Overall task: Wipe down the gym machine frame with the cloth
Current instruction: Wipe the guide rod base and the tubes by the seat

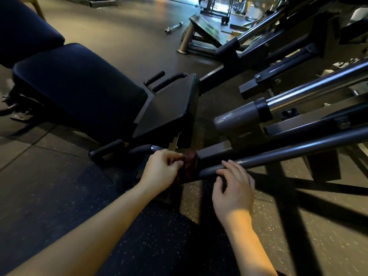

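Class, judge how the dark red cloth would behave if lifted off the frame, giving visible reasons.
Probably floppy: the cloth bunches and folds against the frame end. Likely light: the left hand holds it with only a fingertip pinch.

Cloth (188, 166) perhaps half hidden behind left hand (161, 172).

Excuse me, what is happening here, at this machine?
A person is cleaning a gym machine, low down near the floor. The left hand pinches a dark reddish cloth against the end of the square frame beam, just below the seat. The right hand holds nothing; its loosely bent fingers rest on the end of the grey tube beside the beam. The cloth covers only that end of the beam.
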Tool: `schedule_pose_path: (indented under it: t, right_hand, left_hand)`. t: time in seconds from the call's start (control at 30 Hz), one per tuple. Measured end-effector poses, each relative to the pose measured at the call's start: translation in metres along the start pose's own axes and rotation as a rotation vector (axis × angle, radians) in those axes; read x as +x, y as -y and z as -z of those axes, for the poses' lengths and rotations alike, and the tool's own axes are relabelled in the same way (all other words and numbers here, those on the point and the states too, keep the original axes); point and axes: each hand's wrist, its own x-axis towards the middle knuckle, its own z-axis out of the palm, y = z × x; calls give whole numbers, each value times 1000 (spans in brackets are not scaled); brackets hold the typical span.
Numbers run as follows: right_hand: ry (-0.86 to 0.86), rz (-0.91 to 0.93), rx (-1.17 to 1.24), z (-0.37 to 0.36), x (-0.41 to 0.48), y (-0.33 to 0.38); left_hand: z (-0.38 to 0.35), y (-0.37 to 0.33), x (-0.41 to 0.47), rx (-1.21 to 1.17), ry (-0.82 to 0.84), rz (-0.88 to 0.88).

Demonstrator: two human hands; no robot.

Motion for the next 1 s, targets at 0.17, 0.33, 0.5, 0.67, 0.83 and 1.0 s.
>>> schedule_pose_path:
  t: [0.17,0.33,0.5,0.67,0.83,1.0]
  right_hand:
    - [40,4,52,6,-1,-6]
    - [-115,-24,345,24,-6,-14]
    - [-25,-215,634,49,-3,3]
    - [179,-281,912,70,5,31]
    - [151,-464,965,82,21,37]
    - [168,-652,1076,90,25,52]
  left_hand:
    - [-27,-26,2,-110,-130,-83]
    - [-59,-43,-9,-61,127,98]
    - [6,-93,7,123,511,118]
    - [30,-165,29,91,718,50]
    - [49,-151,51,-71,758,71]
    - [51,-136,73,-95,900,54]
